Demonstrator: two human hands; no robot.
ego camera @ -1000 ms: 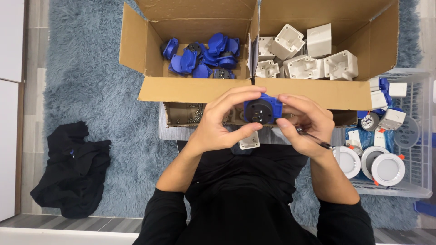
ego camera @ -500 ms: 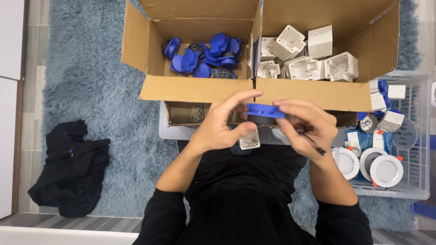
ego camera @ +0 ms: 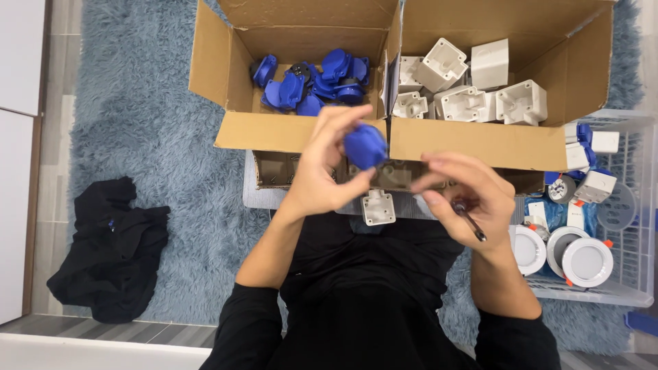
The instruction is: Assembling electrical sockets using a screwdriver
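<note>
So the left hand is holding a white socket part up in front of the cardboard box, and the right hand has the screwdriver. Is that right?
Not quite: the part in the left hand is blue, not white. The head view shows a blue socket part held up in front of the cardboard box. The right hand does hold the screwdriver.

Open brown cardboard box [ego camera: 301, 130] on blue rug, divided into two compartments, flaps out
</note>
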